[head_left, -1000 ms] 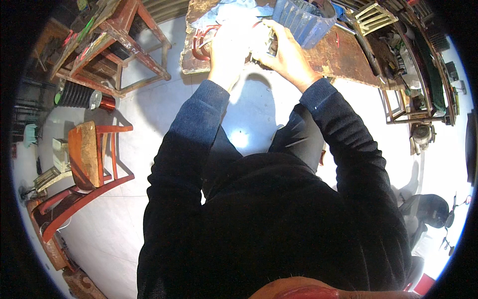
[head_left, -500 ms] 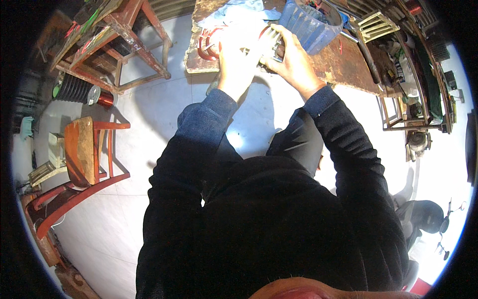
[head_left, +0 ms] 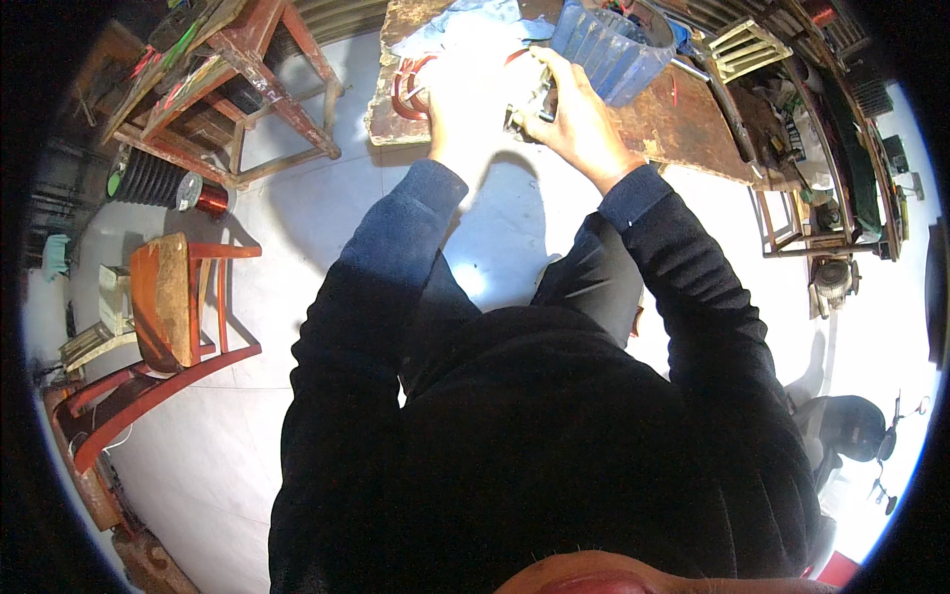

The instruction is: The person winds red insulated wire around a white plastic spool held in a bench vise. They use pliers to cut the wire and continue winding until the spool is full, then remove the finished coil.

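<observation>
On the wooden bench, in strong glare, lies a pale metal piece (head_left: 529,94) with red-brown wire loops (head_left: 408,89) beside it; it looks like a motor stator with its coils. My right hand (head_left: 586,124) curves around the right side of this stator, thumb near its lower edge and fingers over the top. At the left side of the work, next to the wire loops, is my left hand (head_left: 457,114). Its fingers are washed out by the light, so their grip does not show.
A blue plastic basket (head_left: 614,54) stands right of the work on the worn bench (head_left: 683,129). Behind lies a light blue cloth (head_left: 475,22). To the left are a wooden stool (head_left: 237,89), wire spools (head_left: 158,183) and a red-brown chair (head_left: 163,317). Shelving (head_left: 841,129) lines the right.
My right hand has shifted slightly, and the stator's right side appears turned, its slotted edge less plain. My left hand has moved a little to the left.
</observation>
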Available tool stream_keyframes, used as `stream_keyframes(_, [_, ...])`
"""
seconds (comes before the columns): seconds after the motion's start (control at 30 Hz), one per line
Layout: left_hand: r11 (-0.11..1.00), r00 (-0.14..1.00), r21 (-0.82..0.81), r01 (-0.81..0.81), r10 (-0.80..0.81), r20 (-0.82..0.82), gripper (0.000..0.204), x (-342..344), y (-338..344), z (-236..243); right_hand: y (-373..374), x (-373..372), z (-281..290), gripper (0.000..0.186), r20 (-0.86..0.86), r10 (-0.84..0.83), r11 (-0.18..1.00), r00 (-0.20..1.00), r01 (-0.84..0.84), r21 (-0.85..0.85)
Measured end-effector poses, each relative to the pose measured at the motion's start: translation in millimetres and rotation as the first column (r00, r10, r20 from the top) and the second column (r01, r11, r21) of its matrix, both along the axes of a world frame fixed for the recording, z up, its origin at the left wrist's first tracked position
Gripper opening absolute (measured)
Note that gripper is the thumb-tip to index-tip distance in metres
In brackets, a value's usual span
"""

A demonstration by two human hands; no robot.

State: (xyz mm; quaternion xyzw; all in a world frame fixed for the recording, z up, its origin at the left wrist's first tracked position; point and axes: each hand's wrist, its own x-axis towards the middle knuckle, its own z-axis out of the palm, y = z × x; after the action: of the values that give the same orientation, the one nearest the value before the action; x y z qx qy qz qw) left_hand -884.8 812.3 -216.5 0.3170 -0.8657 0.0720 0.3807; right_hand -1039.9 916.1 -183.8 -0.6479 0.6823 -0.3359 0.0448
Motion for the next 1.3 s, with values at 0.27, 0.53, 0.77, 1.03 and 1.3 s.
stream_keyframes(0.27, [0.953, 0.948, 0.003, 0.304, -0.302, -0.105, 0.032, -2, -30, 4, -7, -8, -20, 0.092, 0.006, 0.036, 0.993, 0.999, -0.035, -0.109])
stream_keyframes(0.53, [0.832, 0.897, 0.336, 0.441, -0.406, -0.172, 0.027, 16, -35, -5, -18, -21, -32, 0.095, 0.119, -0.037, 0.991, 0.992, 0.051, -0.12])
stream_keyframes(0.77, [0.877, 0.912, 0.254, 0.408, -0.38, -0.154, 0.03, 12, -30, -18, -19, -19, -35, 0.102, 0.277, 0.019, 0.994, 0.961, 0.012, -0.112])
stream_keyframes(1.03, [0.831, 0.897, 0.362, 0.423, -0.327, -0.298, 0.026, 15, -22, -10, -5, -14, -27, 0.101, 0.432, 0.016, 0.999, 0.902, -0.032, 0.029])
stream_keyframes(1.3, [0.894, 0.919, 0.247, 0.374, -0.321, -0.231, 0.019, 28, -9, -9, -30, -13, -35, 0.071, 0.687, 0.008, 0.999, 0.726, 0.031, -0.044])
